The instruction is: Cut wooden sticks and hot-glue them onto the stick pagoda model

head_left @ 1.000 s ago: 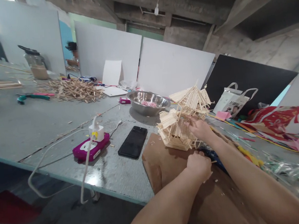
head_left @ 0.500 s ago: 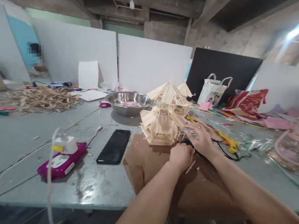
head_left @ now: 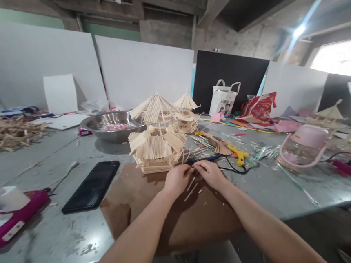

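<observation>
My left hand (head_left: 177, 181) is closed in a pinch above a brown paper sheet (head_left: 174, 229). Its fingertips meet those of my right hand (head_left: 210, 174), also pinched. Whatever sits between the fingers is too small to make out. Just behind the hands stands a pavilion model (head_left: 159, 151) built of thin wooden sticks, with a pointed roof. A second stick pavilion (head_left: 187, 116) is farther back. Short loose sticks (head_left: 191, 190) lie on the paper between my wrists. A dark blue tool handle (head_left: 213, 158) shows just beyond my fingers.
A black phone (head_left: 91, 186) and a purple power strip (head_left: 19, 214) lie to the left. Behind them are a steel bowl (head_left: 102, 140) and a stick pile (head_left: 6, 132). Rightward are a yellow glue gun (head_left: 238, 154), scattered scraps and a pink-lidded clear jar (head_left: 303, 149).
The view has swung right. My right hand, spread beside the model before, has come down to my left hand, and its fingers have closed. My left hand stays closed.
</observation>
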`<state>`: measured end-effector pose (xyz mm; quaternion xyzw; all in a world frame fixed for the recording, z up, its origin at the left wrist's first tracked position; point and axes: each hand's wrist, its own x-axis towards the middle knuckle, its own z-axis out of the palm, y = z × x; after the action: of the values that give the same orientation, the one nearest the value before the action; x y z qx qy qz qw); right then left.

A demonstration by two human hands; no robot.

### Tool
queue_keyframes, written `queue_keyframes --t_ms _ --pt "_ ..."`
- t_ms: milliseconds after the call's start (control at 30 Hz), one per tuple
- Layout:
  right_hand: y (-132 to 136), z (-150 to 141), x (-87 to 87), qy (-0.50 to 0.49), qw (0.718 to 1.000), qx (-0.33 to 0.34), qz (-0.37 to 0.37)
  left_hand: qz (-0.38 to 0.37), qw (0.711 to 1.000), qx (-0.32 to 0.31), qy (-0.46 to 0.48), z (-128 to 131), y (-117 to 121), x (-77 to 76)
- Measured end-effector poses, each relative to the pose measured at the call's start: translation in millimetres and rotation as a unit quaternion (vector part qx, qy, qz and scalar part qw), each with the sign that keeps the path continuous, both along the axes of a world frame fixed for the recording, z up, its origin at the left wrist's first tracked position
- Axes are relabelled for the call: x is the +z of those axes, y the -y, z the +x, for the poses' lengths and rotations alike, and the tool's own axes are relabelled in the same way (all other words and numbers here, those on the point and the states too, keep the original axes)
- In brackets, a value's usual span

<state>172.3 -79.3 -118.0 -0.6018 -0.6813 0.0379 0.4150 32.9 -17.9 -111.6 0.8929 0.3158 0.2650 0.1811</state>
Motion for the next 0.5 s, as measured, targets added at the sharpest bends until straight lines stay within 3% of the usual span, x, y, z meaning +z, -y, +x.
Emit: queue_keyframes --t_ms 133,300,500 --pt "1 -1 2.8 -0.062 0.997 0.041 -0.021 -0.085 0.992 -0.009 0.095 0 -2 2.6" --pt "-1 -7 -2.4 -0.120 0.991 0.060 -0.028 -0.155 0.974 0.026 0.166 1 1 8.1" --pt "-3 -11 -3.1 -0.135 0.988 0.068 -0.033 -0.130 0.979 -0.035 0.153 2 -4 5.0"
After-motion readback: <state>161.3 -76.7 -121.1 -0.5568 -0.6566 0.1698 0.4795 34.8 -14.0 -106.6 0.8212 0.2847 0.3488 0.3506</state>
